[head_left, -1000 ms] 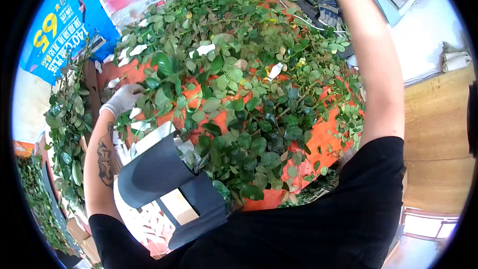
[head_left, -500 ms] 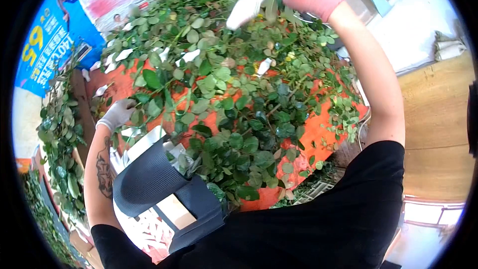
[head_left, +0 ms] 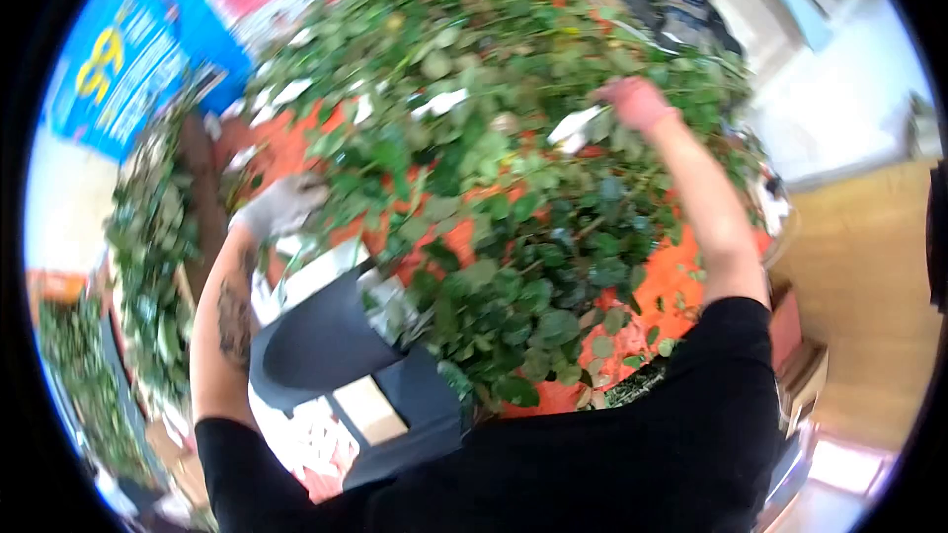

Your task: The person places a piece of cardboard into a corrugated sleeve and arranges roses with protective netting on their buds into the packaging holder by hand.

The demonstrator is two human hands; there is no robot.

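My right hand (head_left: 640, 104), in a pink glove, is over the leafy pile at the right and blurred. Its fingers look closed at the stem end of a rose stem with a white-wrapped head (head_left: 578, 126), which points down and left. My left hand (head_left: 281, 207), in a pale grey glove, is at the left edge of the leaves (head_left: 454, 178). Its fingers look stretched out towards the leaves, with nothing plainly held. Just below it stands a dark ribbed pad (head_left: 321, 341), curved over, with a white panel (head_left: 321, 271) behind it and pale wrapped heads beside it.
The leafy stems cover an orange-red tabletop (head_left: 662, 281). More white-wrapped heads (head_left: 439, 104) lie towards the back. A blue printed sheet (head_left: 128, 69) hangs at the left above another heap of stems (head_left: 153, 222). A black bag (head_left: 681, 5) sits at the back right, near a wooden panel (head_left: 859, 286).
My right hand has come down from the upper edge towards the pile, with a white-wrapped head still beside its fingers. The view has shifted, and the black bag now shows.
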